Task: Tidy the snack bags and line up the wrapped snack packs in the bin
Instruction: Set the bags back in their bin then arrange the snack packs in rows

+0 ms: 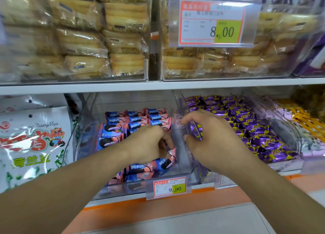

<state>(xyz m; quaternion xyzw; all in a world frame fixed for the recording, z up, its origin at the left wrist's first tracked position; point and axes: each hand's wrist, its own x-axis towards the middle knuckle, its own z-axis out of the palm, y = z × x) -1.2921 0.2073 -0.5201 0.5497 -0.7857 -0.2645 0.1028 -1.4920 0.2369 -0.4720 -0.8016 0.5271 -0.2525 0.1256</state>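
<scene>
A clear plastic bin (84,128) on the lower shelf holds blue-and-pink wrapped cookie packs (137,118), lined in rows at the back and loose at the front. My left hand (149,143) is inside this bin, fingers curled on a pink pack (171,156) near the divider wall. My right hand (209,137) reaches into the neighbouring bin and pinches a purple-and-yellow wrapped pack (197,131) between thumb and fingers. Many more purple packs (255,128) fill that bin.
A large white snack bag (33,142) with red and green print stands left of the bin. A 9.90 price tag (169,188) hangs on the bin's front. Above, clear bins hold wrapped pastries (84,40) behind an 8.00 tag (212,23). Yellow packs (306,121) lie far right.
</scene>
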